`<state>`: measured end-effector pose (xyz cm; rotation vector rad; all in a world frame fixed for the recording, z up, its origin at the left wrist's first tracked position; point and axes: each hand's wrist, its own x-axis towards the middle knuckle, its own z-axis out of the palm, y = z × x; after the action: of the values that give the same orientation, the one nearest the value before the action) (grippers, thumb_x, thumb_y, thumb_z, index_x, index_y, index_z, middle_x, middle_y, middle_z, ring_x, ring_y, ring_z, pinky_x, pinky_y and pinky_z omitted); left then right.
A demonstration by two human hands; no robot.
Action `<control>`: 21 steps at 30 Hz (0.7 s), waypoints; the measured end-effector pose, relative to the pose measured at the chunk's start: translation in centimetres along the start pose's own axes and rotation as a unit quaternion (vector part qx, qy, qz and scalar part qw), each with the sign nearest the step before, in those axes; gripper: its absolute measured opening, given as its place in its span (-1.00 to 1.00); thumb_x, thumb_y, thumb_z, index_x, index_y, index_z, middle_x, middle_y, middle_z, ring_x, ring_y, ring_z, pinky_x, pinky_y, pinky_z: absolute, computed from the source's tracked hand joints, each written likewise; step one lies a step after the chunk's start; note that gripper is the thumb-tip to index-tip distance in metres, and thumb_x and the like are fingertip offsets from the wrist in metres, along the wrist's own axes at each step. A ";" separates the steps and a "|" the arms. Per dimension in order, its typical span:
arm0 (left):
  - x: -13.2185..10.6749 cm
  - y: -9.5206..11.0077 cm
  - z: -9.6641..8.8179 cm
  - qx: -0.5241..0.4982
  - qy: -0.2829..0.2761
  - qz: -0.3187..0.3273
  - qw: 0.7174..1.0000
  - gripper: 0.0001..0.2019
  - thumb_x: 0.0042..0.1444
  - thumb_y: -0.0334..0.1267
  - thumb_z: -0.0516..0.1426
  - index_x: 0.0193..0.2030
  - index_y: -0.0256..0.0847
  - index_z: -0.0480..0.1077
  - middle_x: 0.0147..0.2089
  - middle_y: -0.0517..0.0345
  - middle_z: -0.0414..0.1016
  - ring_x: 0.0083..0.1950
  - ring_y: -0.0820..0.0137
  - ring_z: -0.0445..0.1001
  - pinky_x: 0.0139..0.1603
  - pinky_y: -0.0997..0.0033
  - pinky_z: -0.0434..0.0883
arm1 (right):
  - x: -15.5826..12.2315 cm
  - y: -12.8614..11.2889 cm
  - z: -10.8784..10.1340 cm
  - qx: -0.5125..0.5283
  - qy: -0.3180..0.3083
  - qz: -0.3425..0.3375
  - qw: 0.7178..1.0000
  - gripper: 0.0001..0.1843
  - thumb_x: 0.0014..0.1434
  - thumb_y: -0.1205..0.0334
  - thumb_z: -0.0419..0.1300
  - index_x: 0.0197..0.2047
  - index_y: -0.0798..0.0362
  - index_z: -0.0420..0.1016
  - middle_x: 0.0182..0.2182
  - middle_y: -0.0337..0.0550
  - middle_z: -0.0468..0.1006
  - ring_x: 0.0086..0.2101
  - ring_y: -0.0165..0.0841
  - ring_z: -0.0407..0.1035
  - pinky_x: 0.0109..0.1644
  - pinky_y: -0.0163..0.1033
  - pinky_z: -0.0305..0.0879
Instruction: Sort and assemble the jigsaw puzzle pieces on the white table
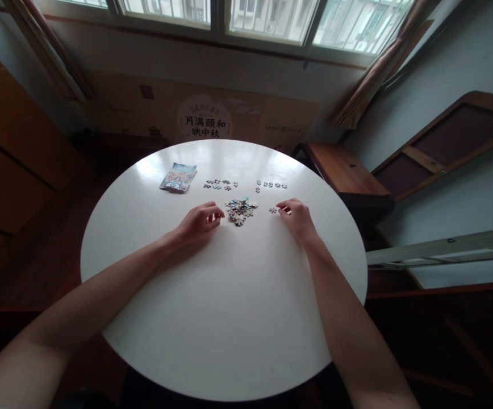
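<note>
A small heap of jigsaw pieces (240, 210) lies near the middle of a round white table (225, 318). My left hand (199, 220) rests on the table just left of the heap, fingers curled loosely, tips close to the pieces. My right hand (296, 216) lies right of the heap with its fingertips pinched on a puzzle piece (274, 210). Two short rows of separated pieces sit farther back, one left (220, 184) and one right (271, 185). A colourful picture card or bag (178, 176) lies at the back left.
Windows with curtains run along the far wall above a cardboard panel with printed characters (204, 122). A wooden bench (342, 170) stands right of the table. Dark wooden furniture (12, 142) fills the left side.
</note>
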<state>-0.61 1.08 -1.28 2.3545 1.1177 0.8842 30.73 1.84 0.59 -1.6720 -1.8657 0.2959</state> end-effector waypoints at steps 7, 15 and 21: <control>0.1 -0.2 0.1 -0.012 0.001 0.017 1.000 -0.79 0.13 -0.41 0.07 -0.23 -0.26 0.54 -0.29 0.15 0.45 -0.43 0.55 0.37 -0.35 0.54 0.32 | -0.1 1.6 -0.2 0.073 -0.094 -0.082 0.990 -0.75 0.16 0.37 0.17 -0.27 0.02 0.70 -0.08 -0.09 0.64 -0.09 -0.23 0.53 0.13 -0.09 0.43; 0.0 -0.3 0.1 -0.022 0.003 0.002 1.000 -0.81 0.11 -0.43 0.08 -0.24 -0.27 0.53 -0.28 0.15 0.46 -0.42 0.55 0.38 -0.33 0.55 0.33 | 1.0 2.2 2.1 -0.013 -0.072 -0.089 0.993 -0.60 0.18 0.44 0.05 -0.14 -0.03 0.71 -0.01 -0.05 0.59 -0.05 -0.14 0.46 0.18 0.06 0.37; 0.0 -0.4 0.1 -0.023 0.001 0.007 1.000 -0.80 0.10 -0.44 0.08 -0.24 -0.27 0.53 -0.29 0.16 0.46 -0.42 0.55 0.37 -0.34 0.56 0.32 | 2.2 1.3 3.1 -0.003 -0.023 -0.084 0.996 -0.47 0.08 0.57 -0.01 -0.03 0.09 0.64 0.01 0.02 0.57 0.00 -0.14 0.42 0.19 0.05 0.37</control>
<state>-0.69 1.32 -1.58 2.3277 1.0701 0.9070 29.99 4.83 -1.89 -1.5115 -2.0286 0.2604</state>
